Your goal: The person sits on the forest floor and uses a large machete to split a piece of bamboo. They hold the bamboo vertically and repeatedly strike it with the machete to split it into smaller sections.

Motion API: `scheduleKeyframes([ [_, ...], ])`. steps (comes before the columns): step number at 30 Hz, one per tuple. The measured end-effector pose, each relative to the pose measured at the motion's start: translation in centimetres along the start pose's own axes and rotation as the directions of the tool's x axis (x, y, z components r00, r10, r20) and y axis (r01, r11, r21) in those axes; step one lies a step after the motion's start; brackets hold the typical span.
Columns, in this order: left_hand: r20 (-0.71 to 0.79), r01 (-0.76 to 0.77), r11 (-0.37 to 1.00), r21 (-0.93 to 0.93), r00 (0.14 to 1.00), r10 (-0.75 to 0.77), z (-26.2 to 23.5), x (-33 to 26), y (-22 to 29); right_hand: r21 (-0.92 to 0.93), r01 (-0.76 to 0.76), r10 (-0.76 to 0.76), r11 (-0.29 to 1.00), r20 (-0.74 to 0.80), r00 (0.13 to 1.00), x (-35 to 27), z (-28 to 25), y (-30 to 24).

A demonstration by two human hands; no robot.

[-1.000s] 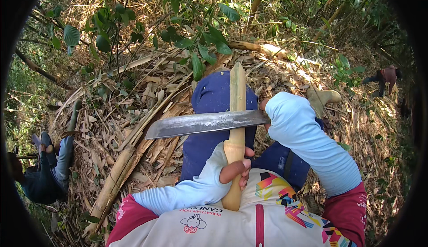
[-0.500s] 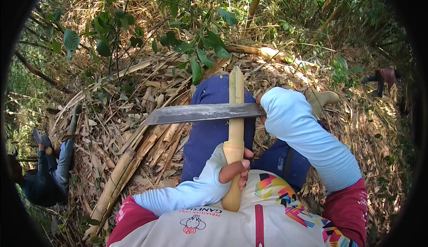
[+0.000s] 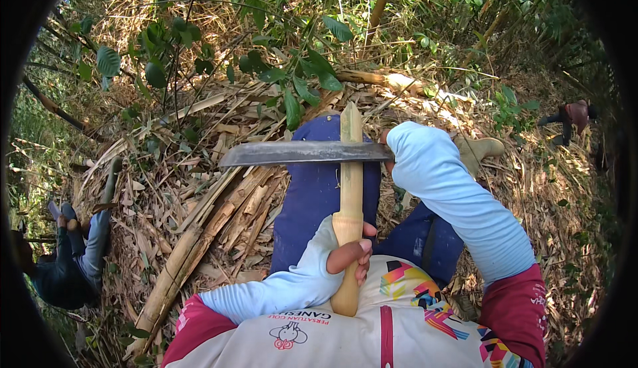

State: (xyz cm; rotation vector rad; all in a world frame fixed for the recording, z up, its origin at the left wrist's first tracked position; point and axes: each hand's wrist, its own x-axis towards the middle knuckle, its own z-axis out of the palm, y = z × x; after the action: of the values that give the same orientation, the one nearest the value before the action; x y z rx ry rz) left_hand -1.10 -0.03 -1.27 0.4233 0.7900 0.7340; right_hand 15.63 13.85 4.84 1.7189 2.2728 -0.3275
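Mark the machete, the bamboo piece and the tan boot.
Machete (image 3: pixel 299 153): head view, flat of the blade.
Bamboo piece (image 3: pixel 350 196): head view, shaft just below the blade.
Tan boot (image 3: pixel 477 150): head view, middle of its visible part.

The machete (image 3: pixel 302 153) bars the upper bamboo stick (image 3: pixel 351 192), the left hand (image 3: pixel 344 259) its lower part. Between them a hand could pass from the left, over the navy trouser leg (image 3: pixel 306 202); the right sleeve (image 3: pixel 452 192) narrows the other side.

Machete (image 3: pixel 286 153) across the stick (image 3: pixel 350 192)
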Motion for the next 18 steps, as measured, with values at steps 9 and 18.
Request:
scheduleKeyframes([
  [9,-0.01,0.004,1.0,-0.001,1.0,-0.004,-0.1,0.0,-0.2,0.003,0.022,-0.022,1.0,0.032,0.999,0.7,-0.1,0.3],
  [18,-0.013,0.005,1.0,-0.002,1.0,-0.005,0.0,-0.1,-0.1,0.023,0.032,-0.031,0.999,-0.021,0.999,1.3,-0.6,0.2],
])
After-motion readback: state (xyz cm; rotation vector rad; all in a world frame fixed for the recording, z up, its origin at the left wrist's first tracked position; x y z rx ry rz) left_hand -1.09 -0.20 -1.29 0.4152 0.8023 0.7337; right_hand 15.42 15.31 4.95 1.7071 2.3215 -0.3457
